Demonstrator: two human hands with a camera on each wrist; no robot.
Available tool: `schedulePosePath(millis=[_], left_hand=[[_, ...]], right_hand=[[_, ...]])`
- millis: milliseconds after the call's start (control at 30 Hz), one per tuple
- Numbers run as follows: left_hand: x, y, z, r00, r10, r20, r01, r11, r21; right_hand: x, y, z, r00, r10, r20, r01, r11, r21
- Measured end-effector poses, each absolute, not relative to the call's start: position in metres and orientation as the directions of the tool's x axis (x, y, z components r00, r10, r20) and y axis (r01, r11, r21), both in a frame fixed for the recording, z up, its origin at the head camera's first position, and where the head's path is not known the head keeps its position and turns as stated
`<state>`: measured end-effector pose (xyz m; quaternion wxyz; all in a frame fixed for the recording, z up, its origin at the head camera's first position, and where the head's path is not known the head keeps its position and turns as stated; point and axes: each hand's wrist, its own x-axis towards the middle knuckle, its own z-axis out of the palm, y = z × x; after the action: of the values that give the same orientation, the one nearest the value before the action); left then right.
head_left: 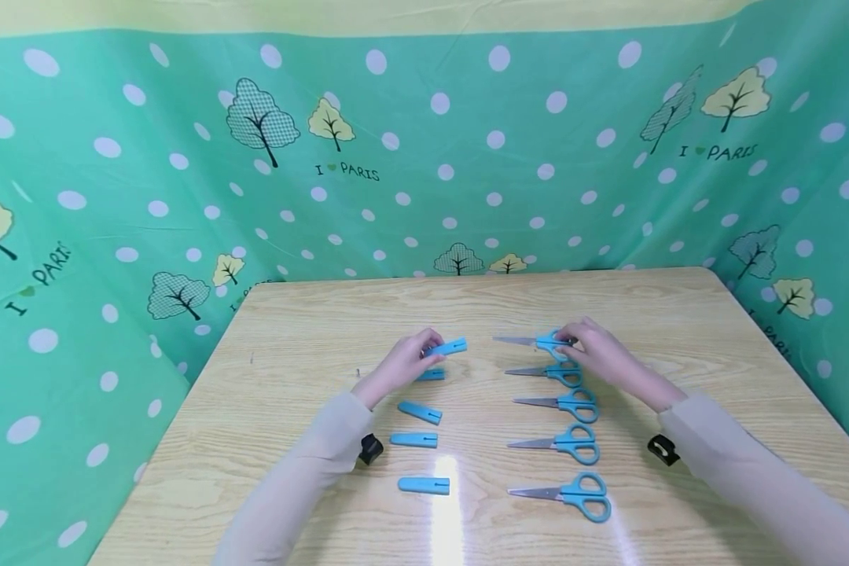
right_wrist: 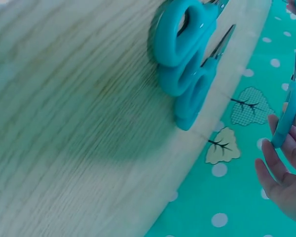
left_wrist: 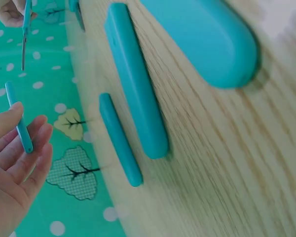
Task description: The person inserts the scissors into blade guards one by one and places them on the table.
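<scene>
My left hand (head_left: 405, 360) pinches a slim blue scissor blade cover (head_left: 455, 347) between thumb and fingers, its slotted end pointing right. In the left wrist view, this cover (left_wrist: 25, 132) is above the table, with the thumb on one side and the fingers spread below. My right hand (head_left: 597, 350) holds blue-handled scissors (head_left: 542, 342) by the handle loops. Their bare metal blades are closed and point left toward the cover, with a gap between the two. The right wrist view shows the scissors' handle (right_wrist: 287, 116) between the thumb and fingers.
Several blue covers (head_left: 413, 440) lie in a column at the left on the wooden table (head_left: 255, 440). Several closed scissors (head_left: 573, 444) lie in a column at the right, blades pointing left. A green dotted curtain (head_left: 467, 149) hangs behind and around the table.
</scene>
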<state>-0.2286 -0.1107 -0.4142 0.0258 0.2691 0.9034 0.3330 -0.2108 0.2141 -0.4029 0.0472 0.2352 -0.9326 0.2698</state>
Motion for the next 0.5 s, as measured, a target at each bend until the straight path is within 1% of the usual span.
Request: schedulePosePath(millis=[200,500], left_hand=[[-0.217,-0.109,-0.407,-0.835,0.517,0.186,0.514,0.614,0.599],[-0.2,-0.109,-0.401,-0.806,0.543,0.235,0.563,0.58,0.589]], right_hand=[[-0.196,0.214,-0.398,-0.865,-0.423,0.27,-0.502,0.738,-0.452],[-0.174,0.211,-0.39,-0.836,-0.429,0.342,-0.545,0.72,-0.43]])
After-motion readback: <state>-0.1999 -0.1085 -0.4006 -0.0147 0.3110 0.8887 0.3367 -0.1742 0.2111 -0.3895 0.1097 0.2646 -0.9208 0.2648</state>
